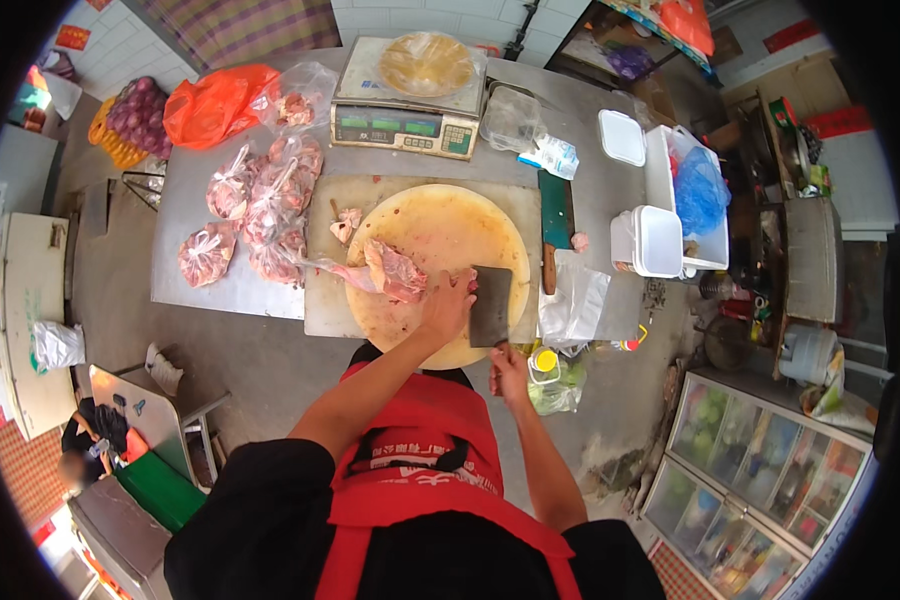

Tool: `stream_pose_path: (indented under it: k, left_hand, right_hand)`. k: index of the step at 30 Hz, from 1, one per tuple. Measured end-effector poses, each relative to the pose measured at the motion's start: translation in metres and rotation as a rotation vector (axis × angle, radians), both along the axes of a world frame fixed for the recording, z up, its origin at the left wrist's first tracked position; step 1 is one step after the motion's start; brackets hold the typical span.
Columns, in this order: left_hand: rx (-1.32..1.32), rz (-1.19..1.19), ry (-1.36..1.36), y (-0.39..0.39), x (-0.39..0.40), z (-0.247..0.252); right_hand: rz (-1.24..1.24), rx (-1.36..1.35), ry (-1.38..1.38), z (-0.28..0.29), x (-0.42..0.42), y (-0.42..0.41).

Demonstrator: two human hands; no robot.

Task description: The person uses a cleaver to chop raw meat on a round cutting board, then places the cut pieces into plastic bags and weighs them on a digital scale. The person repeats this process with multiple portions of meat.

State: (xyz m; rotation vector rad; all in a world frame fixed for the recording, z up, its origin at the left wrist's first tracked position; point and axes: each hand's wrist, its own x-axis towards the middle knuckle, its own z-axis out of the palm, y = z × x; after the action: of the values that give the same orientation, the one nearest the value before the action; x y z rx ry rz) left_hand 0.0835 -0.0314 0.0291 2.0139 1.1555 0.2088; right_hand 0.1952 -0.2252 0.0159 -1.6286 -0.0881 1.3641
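On the round chopping board point(442, 214), my left hand point(448, 304) grips a small piece of raw meat point(472, 280), partly hidden by the fingers. My right hand point(506, 371) is closed around the handle of a cleaver point(490, 306), whose broad dark blade lies over the board's right part, next to that meat. A larger raw meat joint with a long bone point(394, 276) rests left of my left hand, its bone end past the board's edge. A small meat scrap point(345, 225) lies at the upper left, on the rectangular board point(326, 315) underneath.
Tied plastic bags of meat point(274, 202) stand at left, near a red plastic bag point(217, 105). A digital scale point(405, 120) is behind the board. A second cleaver point(556, 217), clear plastic bags point(574, 296) and white tubs point(656, 241) are at right. Far lower left, a person point(82, 442) is visible.
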Motion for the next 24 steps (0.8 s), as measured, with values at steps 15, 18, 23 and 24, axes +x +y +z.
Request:
stream_pose_path:
  k: [15,18,23,24]
  left_hand:
    - [0.426,0.444,-0.267,0.247,-0.09,0.06]
    - [0.475,0.455,-0.155,0.363,-0.128,0.056]
    - [0.098,0.404,0.062,0.542,-0.168,-0.017]
    - [0.117,0.337,0.179,0.551,-0.168,-0.024]
  right_hand:
    - [0.306,0.623,-0.482,0.011,-0.081,0.272]
    - [0.298,0.254,0.03,0.085,-0.12,0.38]
    - [0.281,0.168,-0.055,0.094,-0.135,0.442]
    - [0.243,0.173,-0.138,0.092,-0.128,0.426]
